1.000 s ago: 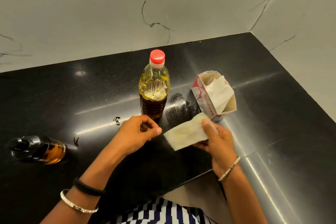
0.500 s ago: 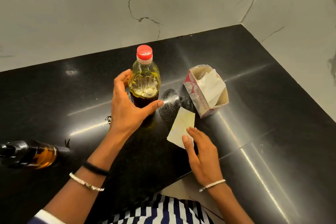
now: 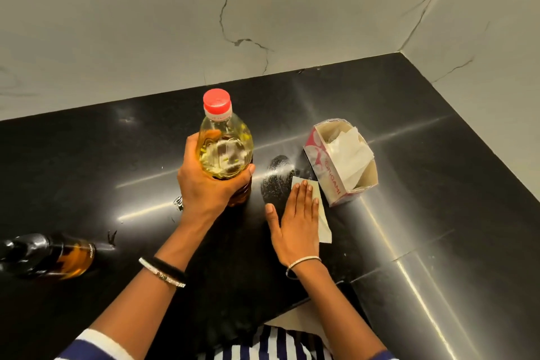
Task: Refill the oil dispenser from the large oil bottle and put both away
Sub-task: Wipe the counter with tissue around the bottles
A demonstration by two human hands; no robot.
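Note:
The large oil bottle (image 3: 223, 143), clear with yellow oil and a red cap, is upright at the middle of the black counter (image 3: 438, 184). My left hand (image 3: 204, 184) grips its body from the left. My right hand (image 3: 296, 219) lies flat with straight fingers, pressing a folded tissue (image 3: 321, 213) onto the counter just right of the bottle. The dark glass oil dispenser (image 3: 49, 256), holding amber oil, stands at the far left, well away from both hands.
An open tissue box (image 3: 330, 175) with white tissues poking out sits right of the tissue. An oily smear (image 3: 276, 175) marks the counter between bottle and box. Marble walls close the back and right. The counter's front edge runs near my body.
My left hand moved from the tissue to the large bottle and closed around it. My right hand laid the tissue down and now presses it flat on the counter, further forward.

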